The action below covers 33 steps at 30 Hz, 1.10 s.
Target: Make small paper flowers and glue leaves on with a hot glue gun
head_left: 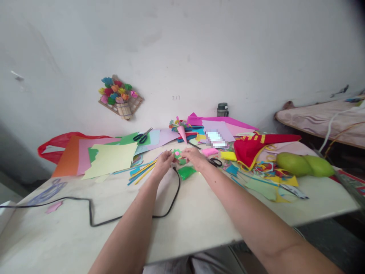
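Observation:
Between my two hands is a small green paper flower (177, 153) with a pink round centre. My left hand (165, 163) pinches its left side, fingertips together. From the right, my right hand (193, 156) pinches the opposite edge. Just below lies a bright green packet (186, 172). Several blue and yellow paper strips (142, 173) lie left of my left hand. Near my right wrist are black-handled scissors (216, 162), partly hidden by the arm. A pink packet (209, 152) and a yellow packet (228, 156) lie to the right.
Coloured paper sheets (114, 160) and a second pair of scissors (142, 136) lie left. A black cable (91, 213) crosses the table. Behind stand a pink paper cone with flowers (181, 133) and a bottle (222, 110). Right are red cloth (249, 150), paper scraps and green fruit (293, 163).

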### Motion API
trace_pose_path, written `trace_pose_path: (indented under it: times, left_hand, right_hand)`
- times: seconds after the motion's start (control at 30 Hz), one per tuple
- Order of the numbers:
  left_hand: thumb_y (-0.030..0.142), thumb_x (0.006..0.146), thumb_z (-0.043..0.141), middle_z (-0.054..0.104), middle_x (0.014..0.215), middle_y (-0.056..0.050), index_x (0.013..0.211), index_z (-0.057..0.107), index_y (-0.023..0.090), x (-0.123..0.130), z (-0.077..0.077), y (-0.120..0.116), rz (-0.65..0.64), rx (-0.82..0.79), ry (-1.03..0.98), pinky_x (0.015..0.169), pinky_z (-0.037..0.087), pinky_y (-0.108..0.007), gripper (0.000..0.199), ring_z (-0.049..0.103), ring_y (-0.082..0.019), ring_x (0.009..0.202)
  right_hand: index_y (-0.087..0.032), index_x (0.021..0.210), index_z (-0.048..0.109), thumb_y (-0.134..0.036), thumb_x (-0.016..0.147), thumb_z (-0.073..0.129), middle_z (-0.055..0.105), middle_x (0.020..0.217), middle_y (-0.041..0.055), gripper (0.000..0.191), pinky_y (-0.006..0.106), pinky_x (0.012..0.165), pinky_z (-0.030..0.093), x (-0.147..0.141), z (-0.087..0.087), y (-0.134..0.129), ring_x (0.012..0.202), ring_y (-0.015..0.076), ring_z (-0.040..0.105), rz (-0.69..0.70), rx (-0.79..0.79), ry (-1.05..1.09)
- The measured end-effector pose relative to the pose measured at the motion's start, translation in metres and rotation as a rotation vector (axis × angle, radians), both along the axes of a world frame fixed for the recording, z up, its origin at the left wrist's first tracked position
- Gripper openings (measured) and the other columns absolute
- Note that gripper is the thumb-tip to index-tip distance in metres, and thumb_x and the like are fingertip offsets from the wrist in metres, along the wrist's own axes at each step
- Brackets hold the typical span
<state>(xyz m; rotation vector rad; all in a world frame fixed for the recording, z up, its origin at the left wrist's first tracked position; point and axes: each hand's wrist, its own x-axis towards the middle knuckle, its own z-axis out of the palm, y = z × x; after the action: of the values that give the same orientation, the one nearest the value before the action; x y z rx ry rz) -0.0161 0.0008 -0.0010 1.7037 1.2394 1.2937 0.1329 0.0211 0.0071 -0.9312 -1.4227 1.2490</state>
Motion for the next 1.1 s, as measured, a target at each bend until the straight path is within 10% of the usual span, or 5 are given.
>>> trace_pose_path:
  times: [0.9,1.1]
  left_hand:
    - [0.046,0.068,0.053,0.064,0.062,-0.005,0.068,0.053,0.017,0.002,0.005,-0.004,0.048,-0.029,0.023,0.047,0.035,-0.022,0.029,0.056,-0.014,0.057]
    - [0.047,0.067,0.054,0.062,0.066,-0.005,0.078,0.055,0.015,0.002,0.013,-0.013,0.09,-0.008,-0.15,0.047,0.036,-0.02,0.034,0.054,-0.012,0.058]
  right_hand:
    - [-0.013,0.061,0.06,-0.034,0.056,0.063,0.055,0.053,0.0,0.022,0.02,0.043,0.033,0.005,-0.004,0.007,0.045,0.0075,0.044,-0.02,0.011,-0.081]
    - [-0.014,0.059,0.058,-0.035,0.059,0.058,0.051,0.051,-0.0021,0.021,0.021,0.047,0.032,0.016,-0.001,0.016,0.046,0.0076,0.042,-0.245,0.05,-0.036]
